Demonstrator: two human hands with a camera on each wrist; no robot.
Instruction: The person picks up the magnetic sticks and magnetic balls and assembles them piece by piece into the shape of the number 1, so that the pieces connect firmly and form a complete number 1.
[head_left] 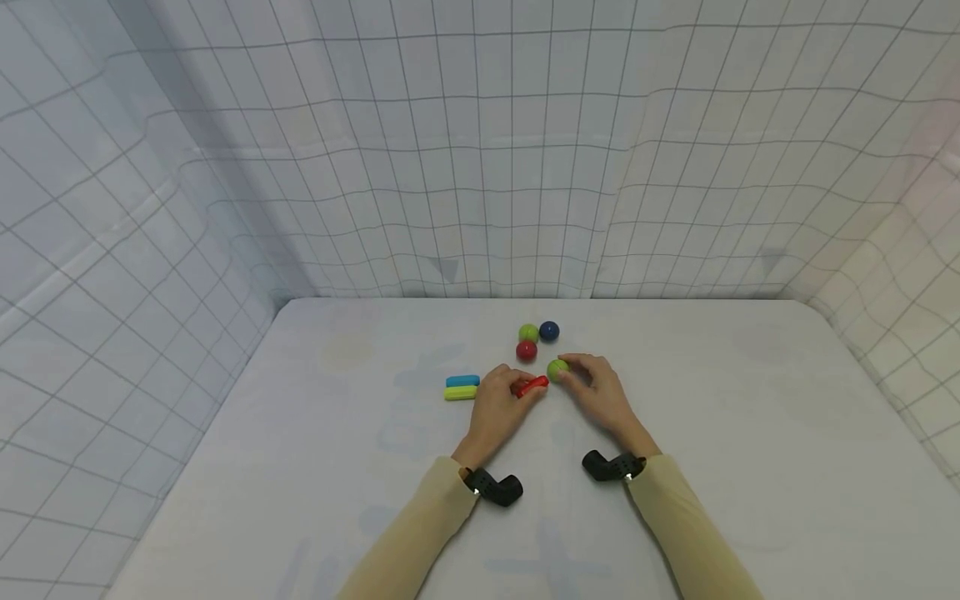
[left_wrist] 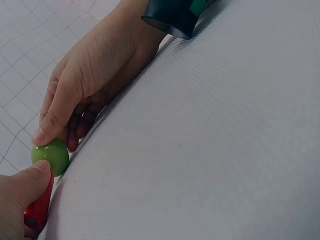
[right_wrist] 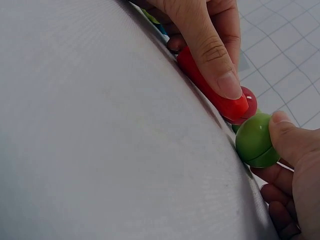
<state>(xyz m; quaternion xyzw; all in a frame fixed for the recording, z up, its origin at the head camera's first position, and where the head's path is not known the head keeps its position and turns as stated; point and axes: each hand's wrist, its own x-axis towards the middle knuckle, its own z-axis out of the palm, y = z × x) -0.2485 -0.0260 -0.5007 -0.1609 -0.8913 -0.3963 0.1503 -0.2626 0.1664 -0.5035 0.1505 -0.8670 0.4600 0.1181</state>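
Observation:
My left hand point(head_left: 498, 407) pinches a short red stick point(head_left: 533, 385) between thumb and fingers, low over the white table. In the left wrist view the near end of the red stick point(left_wrist: 35, 216) shows a dark spot. My right hand point(head_left: 602, 398) holds a glossy green ball point(head_left: 557, 370) by thumb and fingertips. A thin seam runs round this green ball point(right_wrist: 257, 141) in the right wrist view. The stick's far end points toward the ball, close beside it. Just left of my left hand lie a blue stick point(head_left: 462, 381) and a yellow-green stick point(head_left: 460, 392), side by side.
Beyond the hands sit a red ball point(head_left: 527, 351), a second green ball point(head_left: 528, 333) and a dark blue ball point(head_left: 549, 331), grouped closely. The white table point(head_left: 315, 433) ends at a grid-patterned curtain point(head_left: 480, 183) at the back and sides.

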